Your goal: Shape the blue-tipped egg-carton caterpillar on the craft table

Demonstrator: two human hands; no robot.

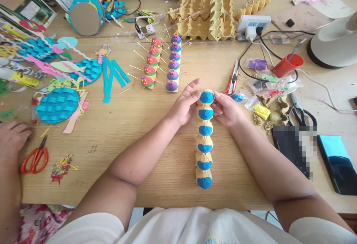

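Between my two hands is a strip cut from an egg carton [204,143], with blue patches on the tops of its several bumps. My left hand [186,104] grips its far end from the left, thumb along the edge. From the right, my right hand [227,108] pinches the same end near the topmost blue patch. The strip runs toward me, its near end close to the table edge. Beyond my hands stand two finished-looking egg-carton caterpillars, one red and green [151,63], one purple and blue [174,63], with pin-like sticks at their sides.
A red utility knife [232,78] lies beyond my right hand, near bags of coloured clay [262,111] and black-handled scissors [302,115]. Egg cartons [195,17] and a power strip [253,24] are at the back. Orange scissors [35,160] lie left, beside another person's hand [12,136].
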